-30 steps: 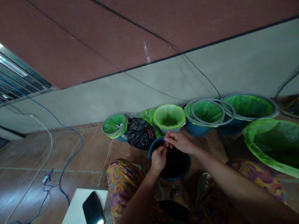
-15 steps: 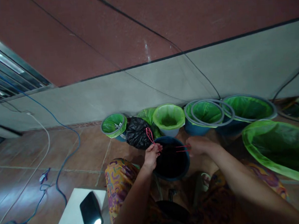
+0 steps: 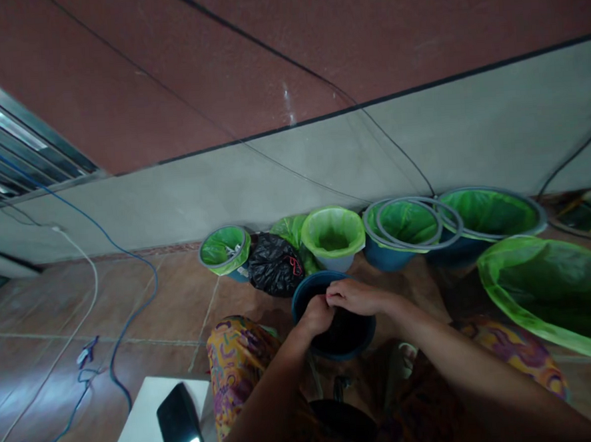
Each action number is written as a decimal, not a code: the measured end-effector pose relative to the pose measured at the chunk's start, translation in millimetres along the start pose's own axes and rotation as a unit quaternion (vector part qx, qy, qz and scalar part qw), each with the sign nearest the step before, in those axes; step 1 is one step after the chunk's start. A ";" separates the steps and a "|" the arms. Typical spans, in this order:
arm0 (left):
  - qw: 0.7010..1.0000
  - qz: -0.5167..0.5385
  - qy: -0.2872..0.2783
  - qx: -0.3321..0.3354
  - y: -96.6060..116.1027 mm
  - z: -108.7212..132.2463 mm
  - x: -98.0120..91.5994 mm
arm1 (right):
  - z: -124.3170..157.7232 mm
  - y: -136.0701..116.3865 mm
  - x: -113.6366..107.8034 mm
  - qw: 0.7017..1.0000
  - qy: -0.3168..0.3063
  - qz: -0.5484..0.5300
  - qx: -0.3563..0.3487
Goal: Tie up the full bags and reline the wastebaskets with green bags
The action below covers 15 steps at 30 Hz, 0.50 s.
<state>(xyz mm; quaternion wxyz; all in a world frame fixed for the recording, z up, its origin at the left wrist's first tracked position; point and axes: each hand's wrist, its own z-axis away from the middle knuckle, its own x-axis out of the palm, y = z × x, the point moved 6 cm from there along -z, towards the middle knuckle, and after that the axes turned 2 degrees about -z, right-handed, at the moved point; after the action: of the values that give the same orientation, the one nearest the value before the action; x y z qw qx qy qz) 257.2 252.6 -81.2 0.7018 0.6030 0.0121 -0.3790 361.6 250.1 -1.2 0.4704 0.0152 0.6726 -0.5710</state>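
My left hand (image 3: 317, 315) and my right hand (image 3: 353, 296) meet over a dark blue bucket (image 3: 365, 340) that stands between my knees. Both are closed, fingertips together, and whatever they pinch is too small to make out. A loop of red string (image 3: 296, 266) lies on a black plastic bag (image 3: 272, 266) just beyond my left hand. The inside of the bucket is dark, and its contents cannot be told.
Along the wall stand a small lined bin (image 3: 224, 248), a white bin (image 3: 333, 235), a blue bin with loose grey rings (image 3: 395, 260) and larger green-lined bins at right. A phone (image 3: 179, 421) lies on a white surface at lower left. Cables cross the floor.
My hands have come together over the bucket. The red string that was stretched between them no longer shows there, and a red loop now rests on the black bag.
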 end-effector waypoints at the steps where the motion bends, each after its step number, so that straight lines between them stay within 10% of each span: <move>1: 1.000 -0.015 -0.014 0.003 0.6 1.6 3.0 | -1.7 3.9 -3.2 1.000 0.008 0.003 0.007; 5: 0.998 0.012 -0.061 0.025 0.9 6.1 12.8 | -7.0 24.2 -10.1 0.997 0.053 0.030 0.054; 12: 0.990 0.130 0.034 -0.052 -19.1 0.1 5.3 | -1.6 44.9 -36.2 0.945 0.296 0.009 0.141; 15: 0.980 0.176 0.043 -0.081 -24.6 -1.3 2.7 | 0.0 39.2 -34.9 0.951 0.275 0.029 0.139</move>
<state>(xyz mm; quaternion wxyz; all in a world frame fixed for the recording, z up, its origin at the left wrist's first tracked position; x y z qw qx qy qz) 246.2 252.7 -103.5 0.8028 0.5527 -0.0340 -0.2210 402.9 281.8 -8.0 0.2765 0.2565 0.6890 -0.6189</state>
